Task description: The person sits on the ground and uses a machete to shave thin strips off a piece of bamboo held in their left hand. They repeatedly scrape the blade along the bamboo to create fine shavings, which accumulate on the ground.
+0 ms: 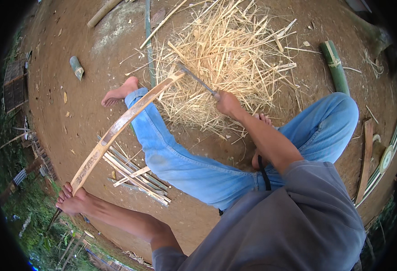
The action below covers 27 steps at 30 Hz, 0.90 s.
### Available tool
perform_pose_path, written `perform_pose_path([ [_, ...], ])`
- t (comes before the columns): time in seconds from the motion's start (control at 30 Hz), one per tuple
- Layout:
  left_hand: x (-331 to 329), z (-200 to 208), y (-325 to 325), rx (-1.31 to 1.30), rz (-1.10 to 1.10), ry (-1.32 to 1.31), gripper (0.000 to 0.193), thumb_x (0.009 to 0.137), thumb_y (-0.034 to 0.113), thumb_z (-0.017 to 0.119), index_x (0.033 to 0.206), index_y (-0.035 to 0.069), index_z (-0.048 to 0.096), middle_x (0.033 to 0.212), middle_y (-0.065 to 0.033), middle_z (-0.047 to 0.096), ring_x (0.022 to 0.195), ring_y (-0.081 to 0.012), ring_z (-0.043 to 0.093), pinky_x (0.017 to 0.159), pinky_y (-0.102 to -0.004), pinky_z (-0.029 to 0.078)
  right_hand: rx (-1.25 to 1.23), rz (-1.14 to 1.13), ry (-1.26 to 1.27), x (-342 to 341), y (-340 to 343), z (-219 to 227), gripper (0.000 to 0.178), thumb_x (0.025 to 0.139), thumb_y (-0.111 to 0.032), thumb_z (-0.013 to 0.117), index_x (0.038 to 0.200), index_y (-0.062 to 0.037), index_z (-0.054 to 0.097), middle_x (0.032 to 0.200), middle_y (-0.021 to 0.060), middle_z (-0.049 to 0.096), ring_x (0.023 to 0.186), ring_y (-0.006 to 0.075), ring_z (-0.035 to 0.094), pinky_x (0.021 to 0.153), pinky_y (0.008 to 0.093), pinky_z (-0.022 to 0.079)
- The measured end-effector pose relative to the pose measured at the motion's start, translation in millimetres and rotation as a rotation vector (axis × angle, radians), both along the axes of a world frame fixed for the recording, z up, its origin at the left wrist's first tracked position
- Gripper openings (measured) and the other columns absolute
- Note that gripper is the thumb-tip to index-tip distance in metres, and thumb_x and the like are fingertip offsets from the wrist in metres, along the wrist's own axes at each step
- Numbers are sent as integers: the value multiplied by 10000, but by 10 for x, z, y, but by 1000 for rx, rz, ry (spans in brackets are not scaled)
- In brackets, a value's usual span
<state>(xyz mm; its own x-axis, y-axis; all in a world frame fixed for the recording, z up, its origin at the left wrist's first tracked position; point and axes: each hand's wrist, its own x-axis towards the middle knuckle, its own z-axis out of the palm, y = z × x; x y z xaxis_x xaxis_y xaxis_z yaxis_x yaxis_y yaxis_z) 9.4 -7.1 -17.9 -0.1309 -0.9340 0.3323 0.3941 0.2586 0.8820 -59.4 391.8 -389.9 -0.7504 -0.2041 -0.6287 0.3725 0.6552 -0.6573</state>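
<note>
Your left hand (72, 201) was closed around the near end of a long, curved, pale-brown strip of what looked like bamboo (117, 126), which slanted up across your lower left leg, its far end over the shavings. Your right hand (230, 105) gripped the handle of a narrow, grey metal blade (197, 80), its tip just beside that far end; whether they touched, you could not tell.

The strip was probably light, stiff across its width and springy along its length, with edges that might splinter. The end in your left hand seemed the safest hold, well apart from the blade; the middle would likely have balanced better.

A loose heap of straw-coloured shavings (225, 58) spread beyond your feet. The leg of your blue denim trousers (167, 162) and your bare left foot (119, 92) stood most in the way, below the strip. Thin, pale split sticks (135, 176) lay beside that leg, and a thick, green bamboo length (336, 70) lay right.
</note>
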Motion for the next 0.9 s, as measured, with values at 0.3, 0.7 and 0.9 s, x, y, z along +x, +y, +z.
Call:
perform_pose_path([
  [0.3, -93, -43, -266, 24, -40, 6, 446, 1047, 334, 316, 633, 170, 291, 505, 21, 215, 412, -128, 181, 387, -283, 227, 23, -53, 118, 101, 112, -270, 187, 795, -98, 590, 945, 10, 564, 812, 261, 645, 765, 410, 646, 717, 490, 490],
  [0.7, -10, 17, 113, 0, -27, 17, 400, 1036, 288, 311, 654, 168, 306, 524, 31, 235, 417, -116, 200, 403, -278, 249, -173, 116, -20, 139, -324, 796, 233, 830, -57, 566, 1050, 16, 580, 780, 250, 652, 676, 321, 653, 625, 450, 516],
  [0.9, 47, 56, 599, -24, 33, 65, 375, 1010, 234, 333, 646, 175, 269, 516, 22, 225, 407, -113, 194, 390, -270, 219, -296, 245, 146, 469, -547, 1267, 139, 810, -23, 579, 942, 2, 545, 692, 212, 624, 566, 301, 626, 535, 439, 515],
])
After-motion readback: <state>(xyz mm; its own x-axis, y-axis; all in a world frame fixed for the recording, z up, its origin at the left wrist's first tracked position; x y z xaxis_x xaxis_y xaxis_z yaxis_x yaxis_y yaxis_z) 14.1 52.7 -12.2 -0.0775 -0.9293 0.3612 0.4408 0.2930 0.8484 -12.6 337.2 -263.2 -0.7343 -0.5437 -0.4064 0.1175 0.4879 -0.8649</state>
